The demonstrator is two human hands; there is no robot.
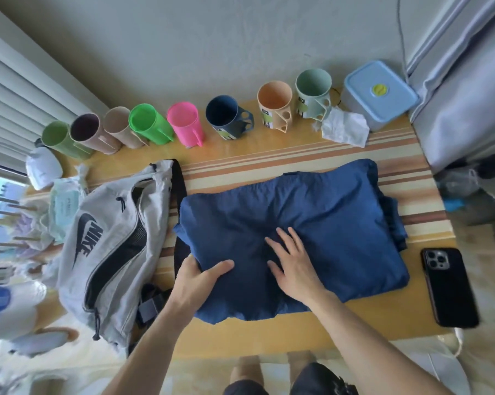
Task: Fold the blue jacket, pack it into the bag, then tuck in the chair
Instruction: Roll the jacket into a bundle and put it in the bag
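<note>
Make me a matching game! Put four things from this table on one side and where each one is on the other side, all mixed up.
Things:
1. folded blue jacket
2. grey fabric bag
3. black phone
4. pale blue lidded plastic box

Places:
A. back right corner of the table
B. left of the jacket
C. under both hands
D. near the table's right edge, beside the jacket

Pairs: 1-C, 2-B, 3-D, 4-A. The left hand grips the jacket's edge; the right hand presses flat.
</note>
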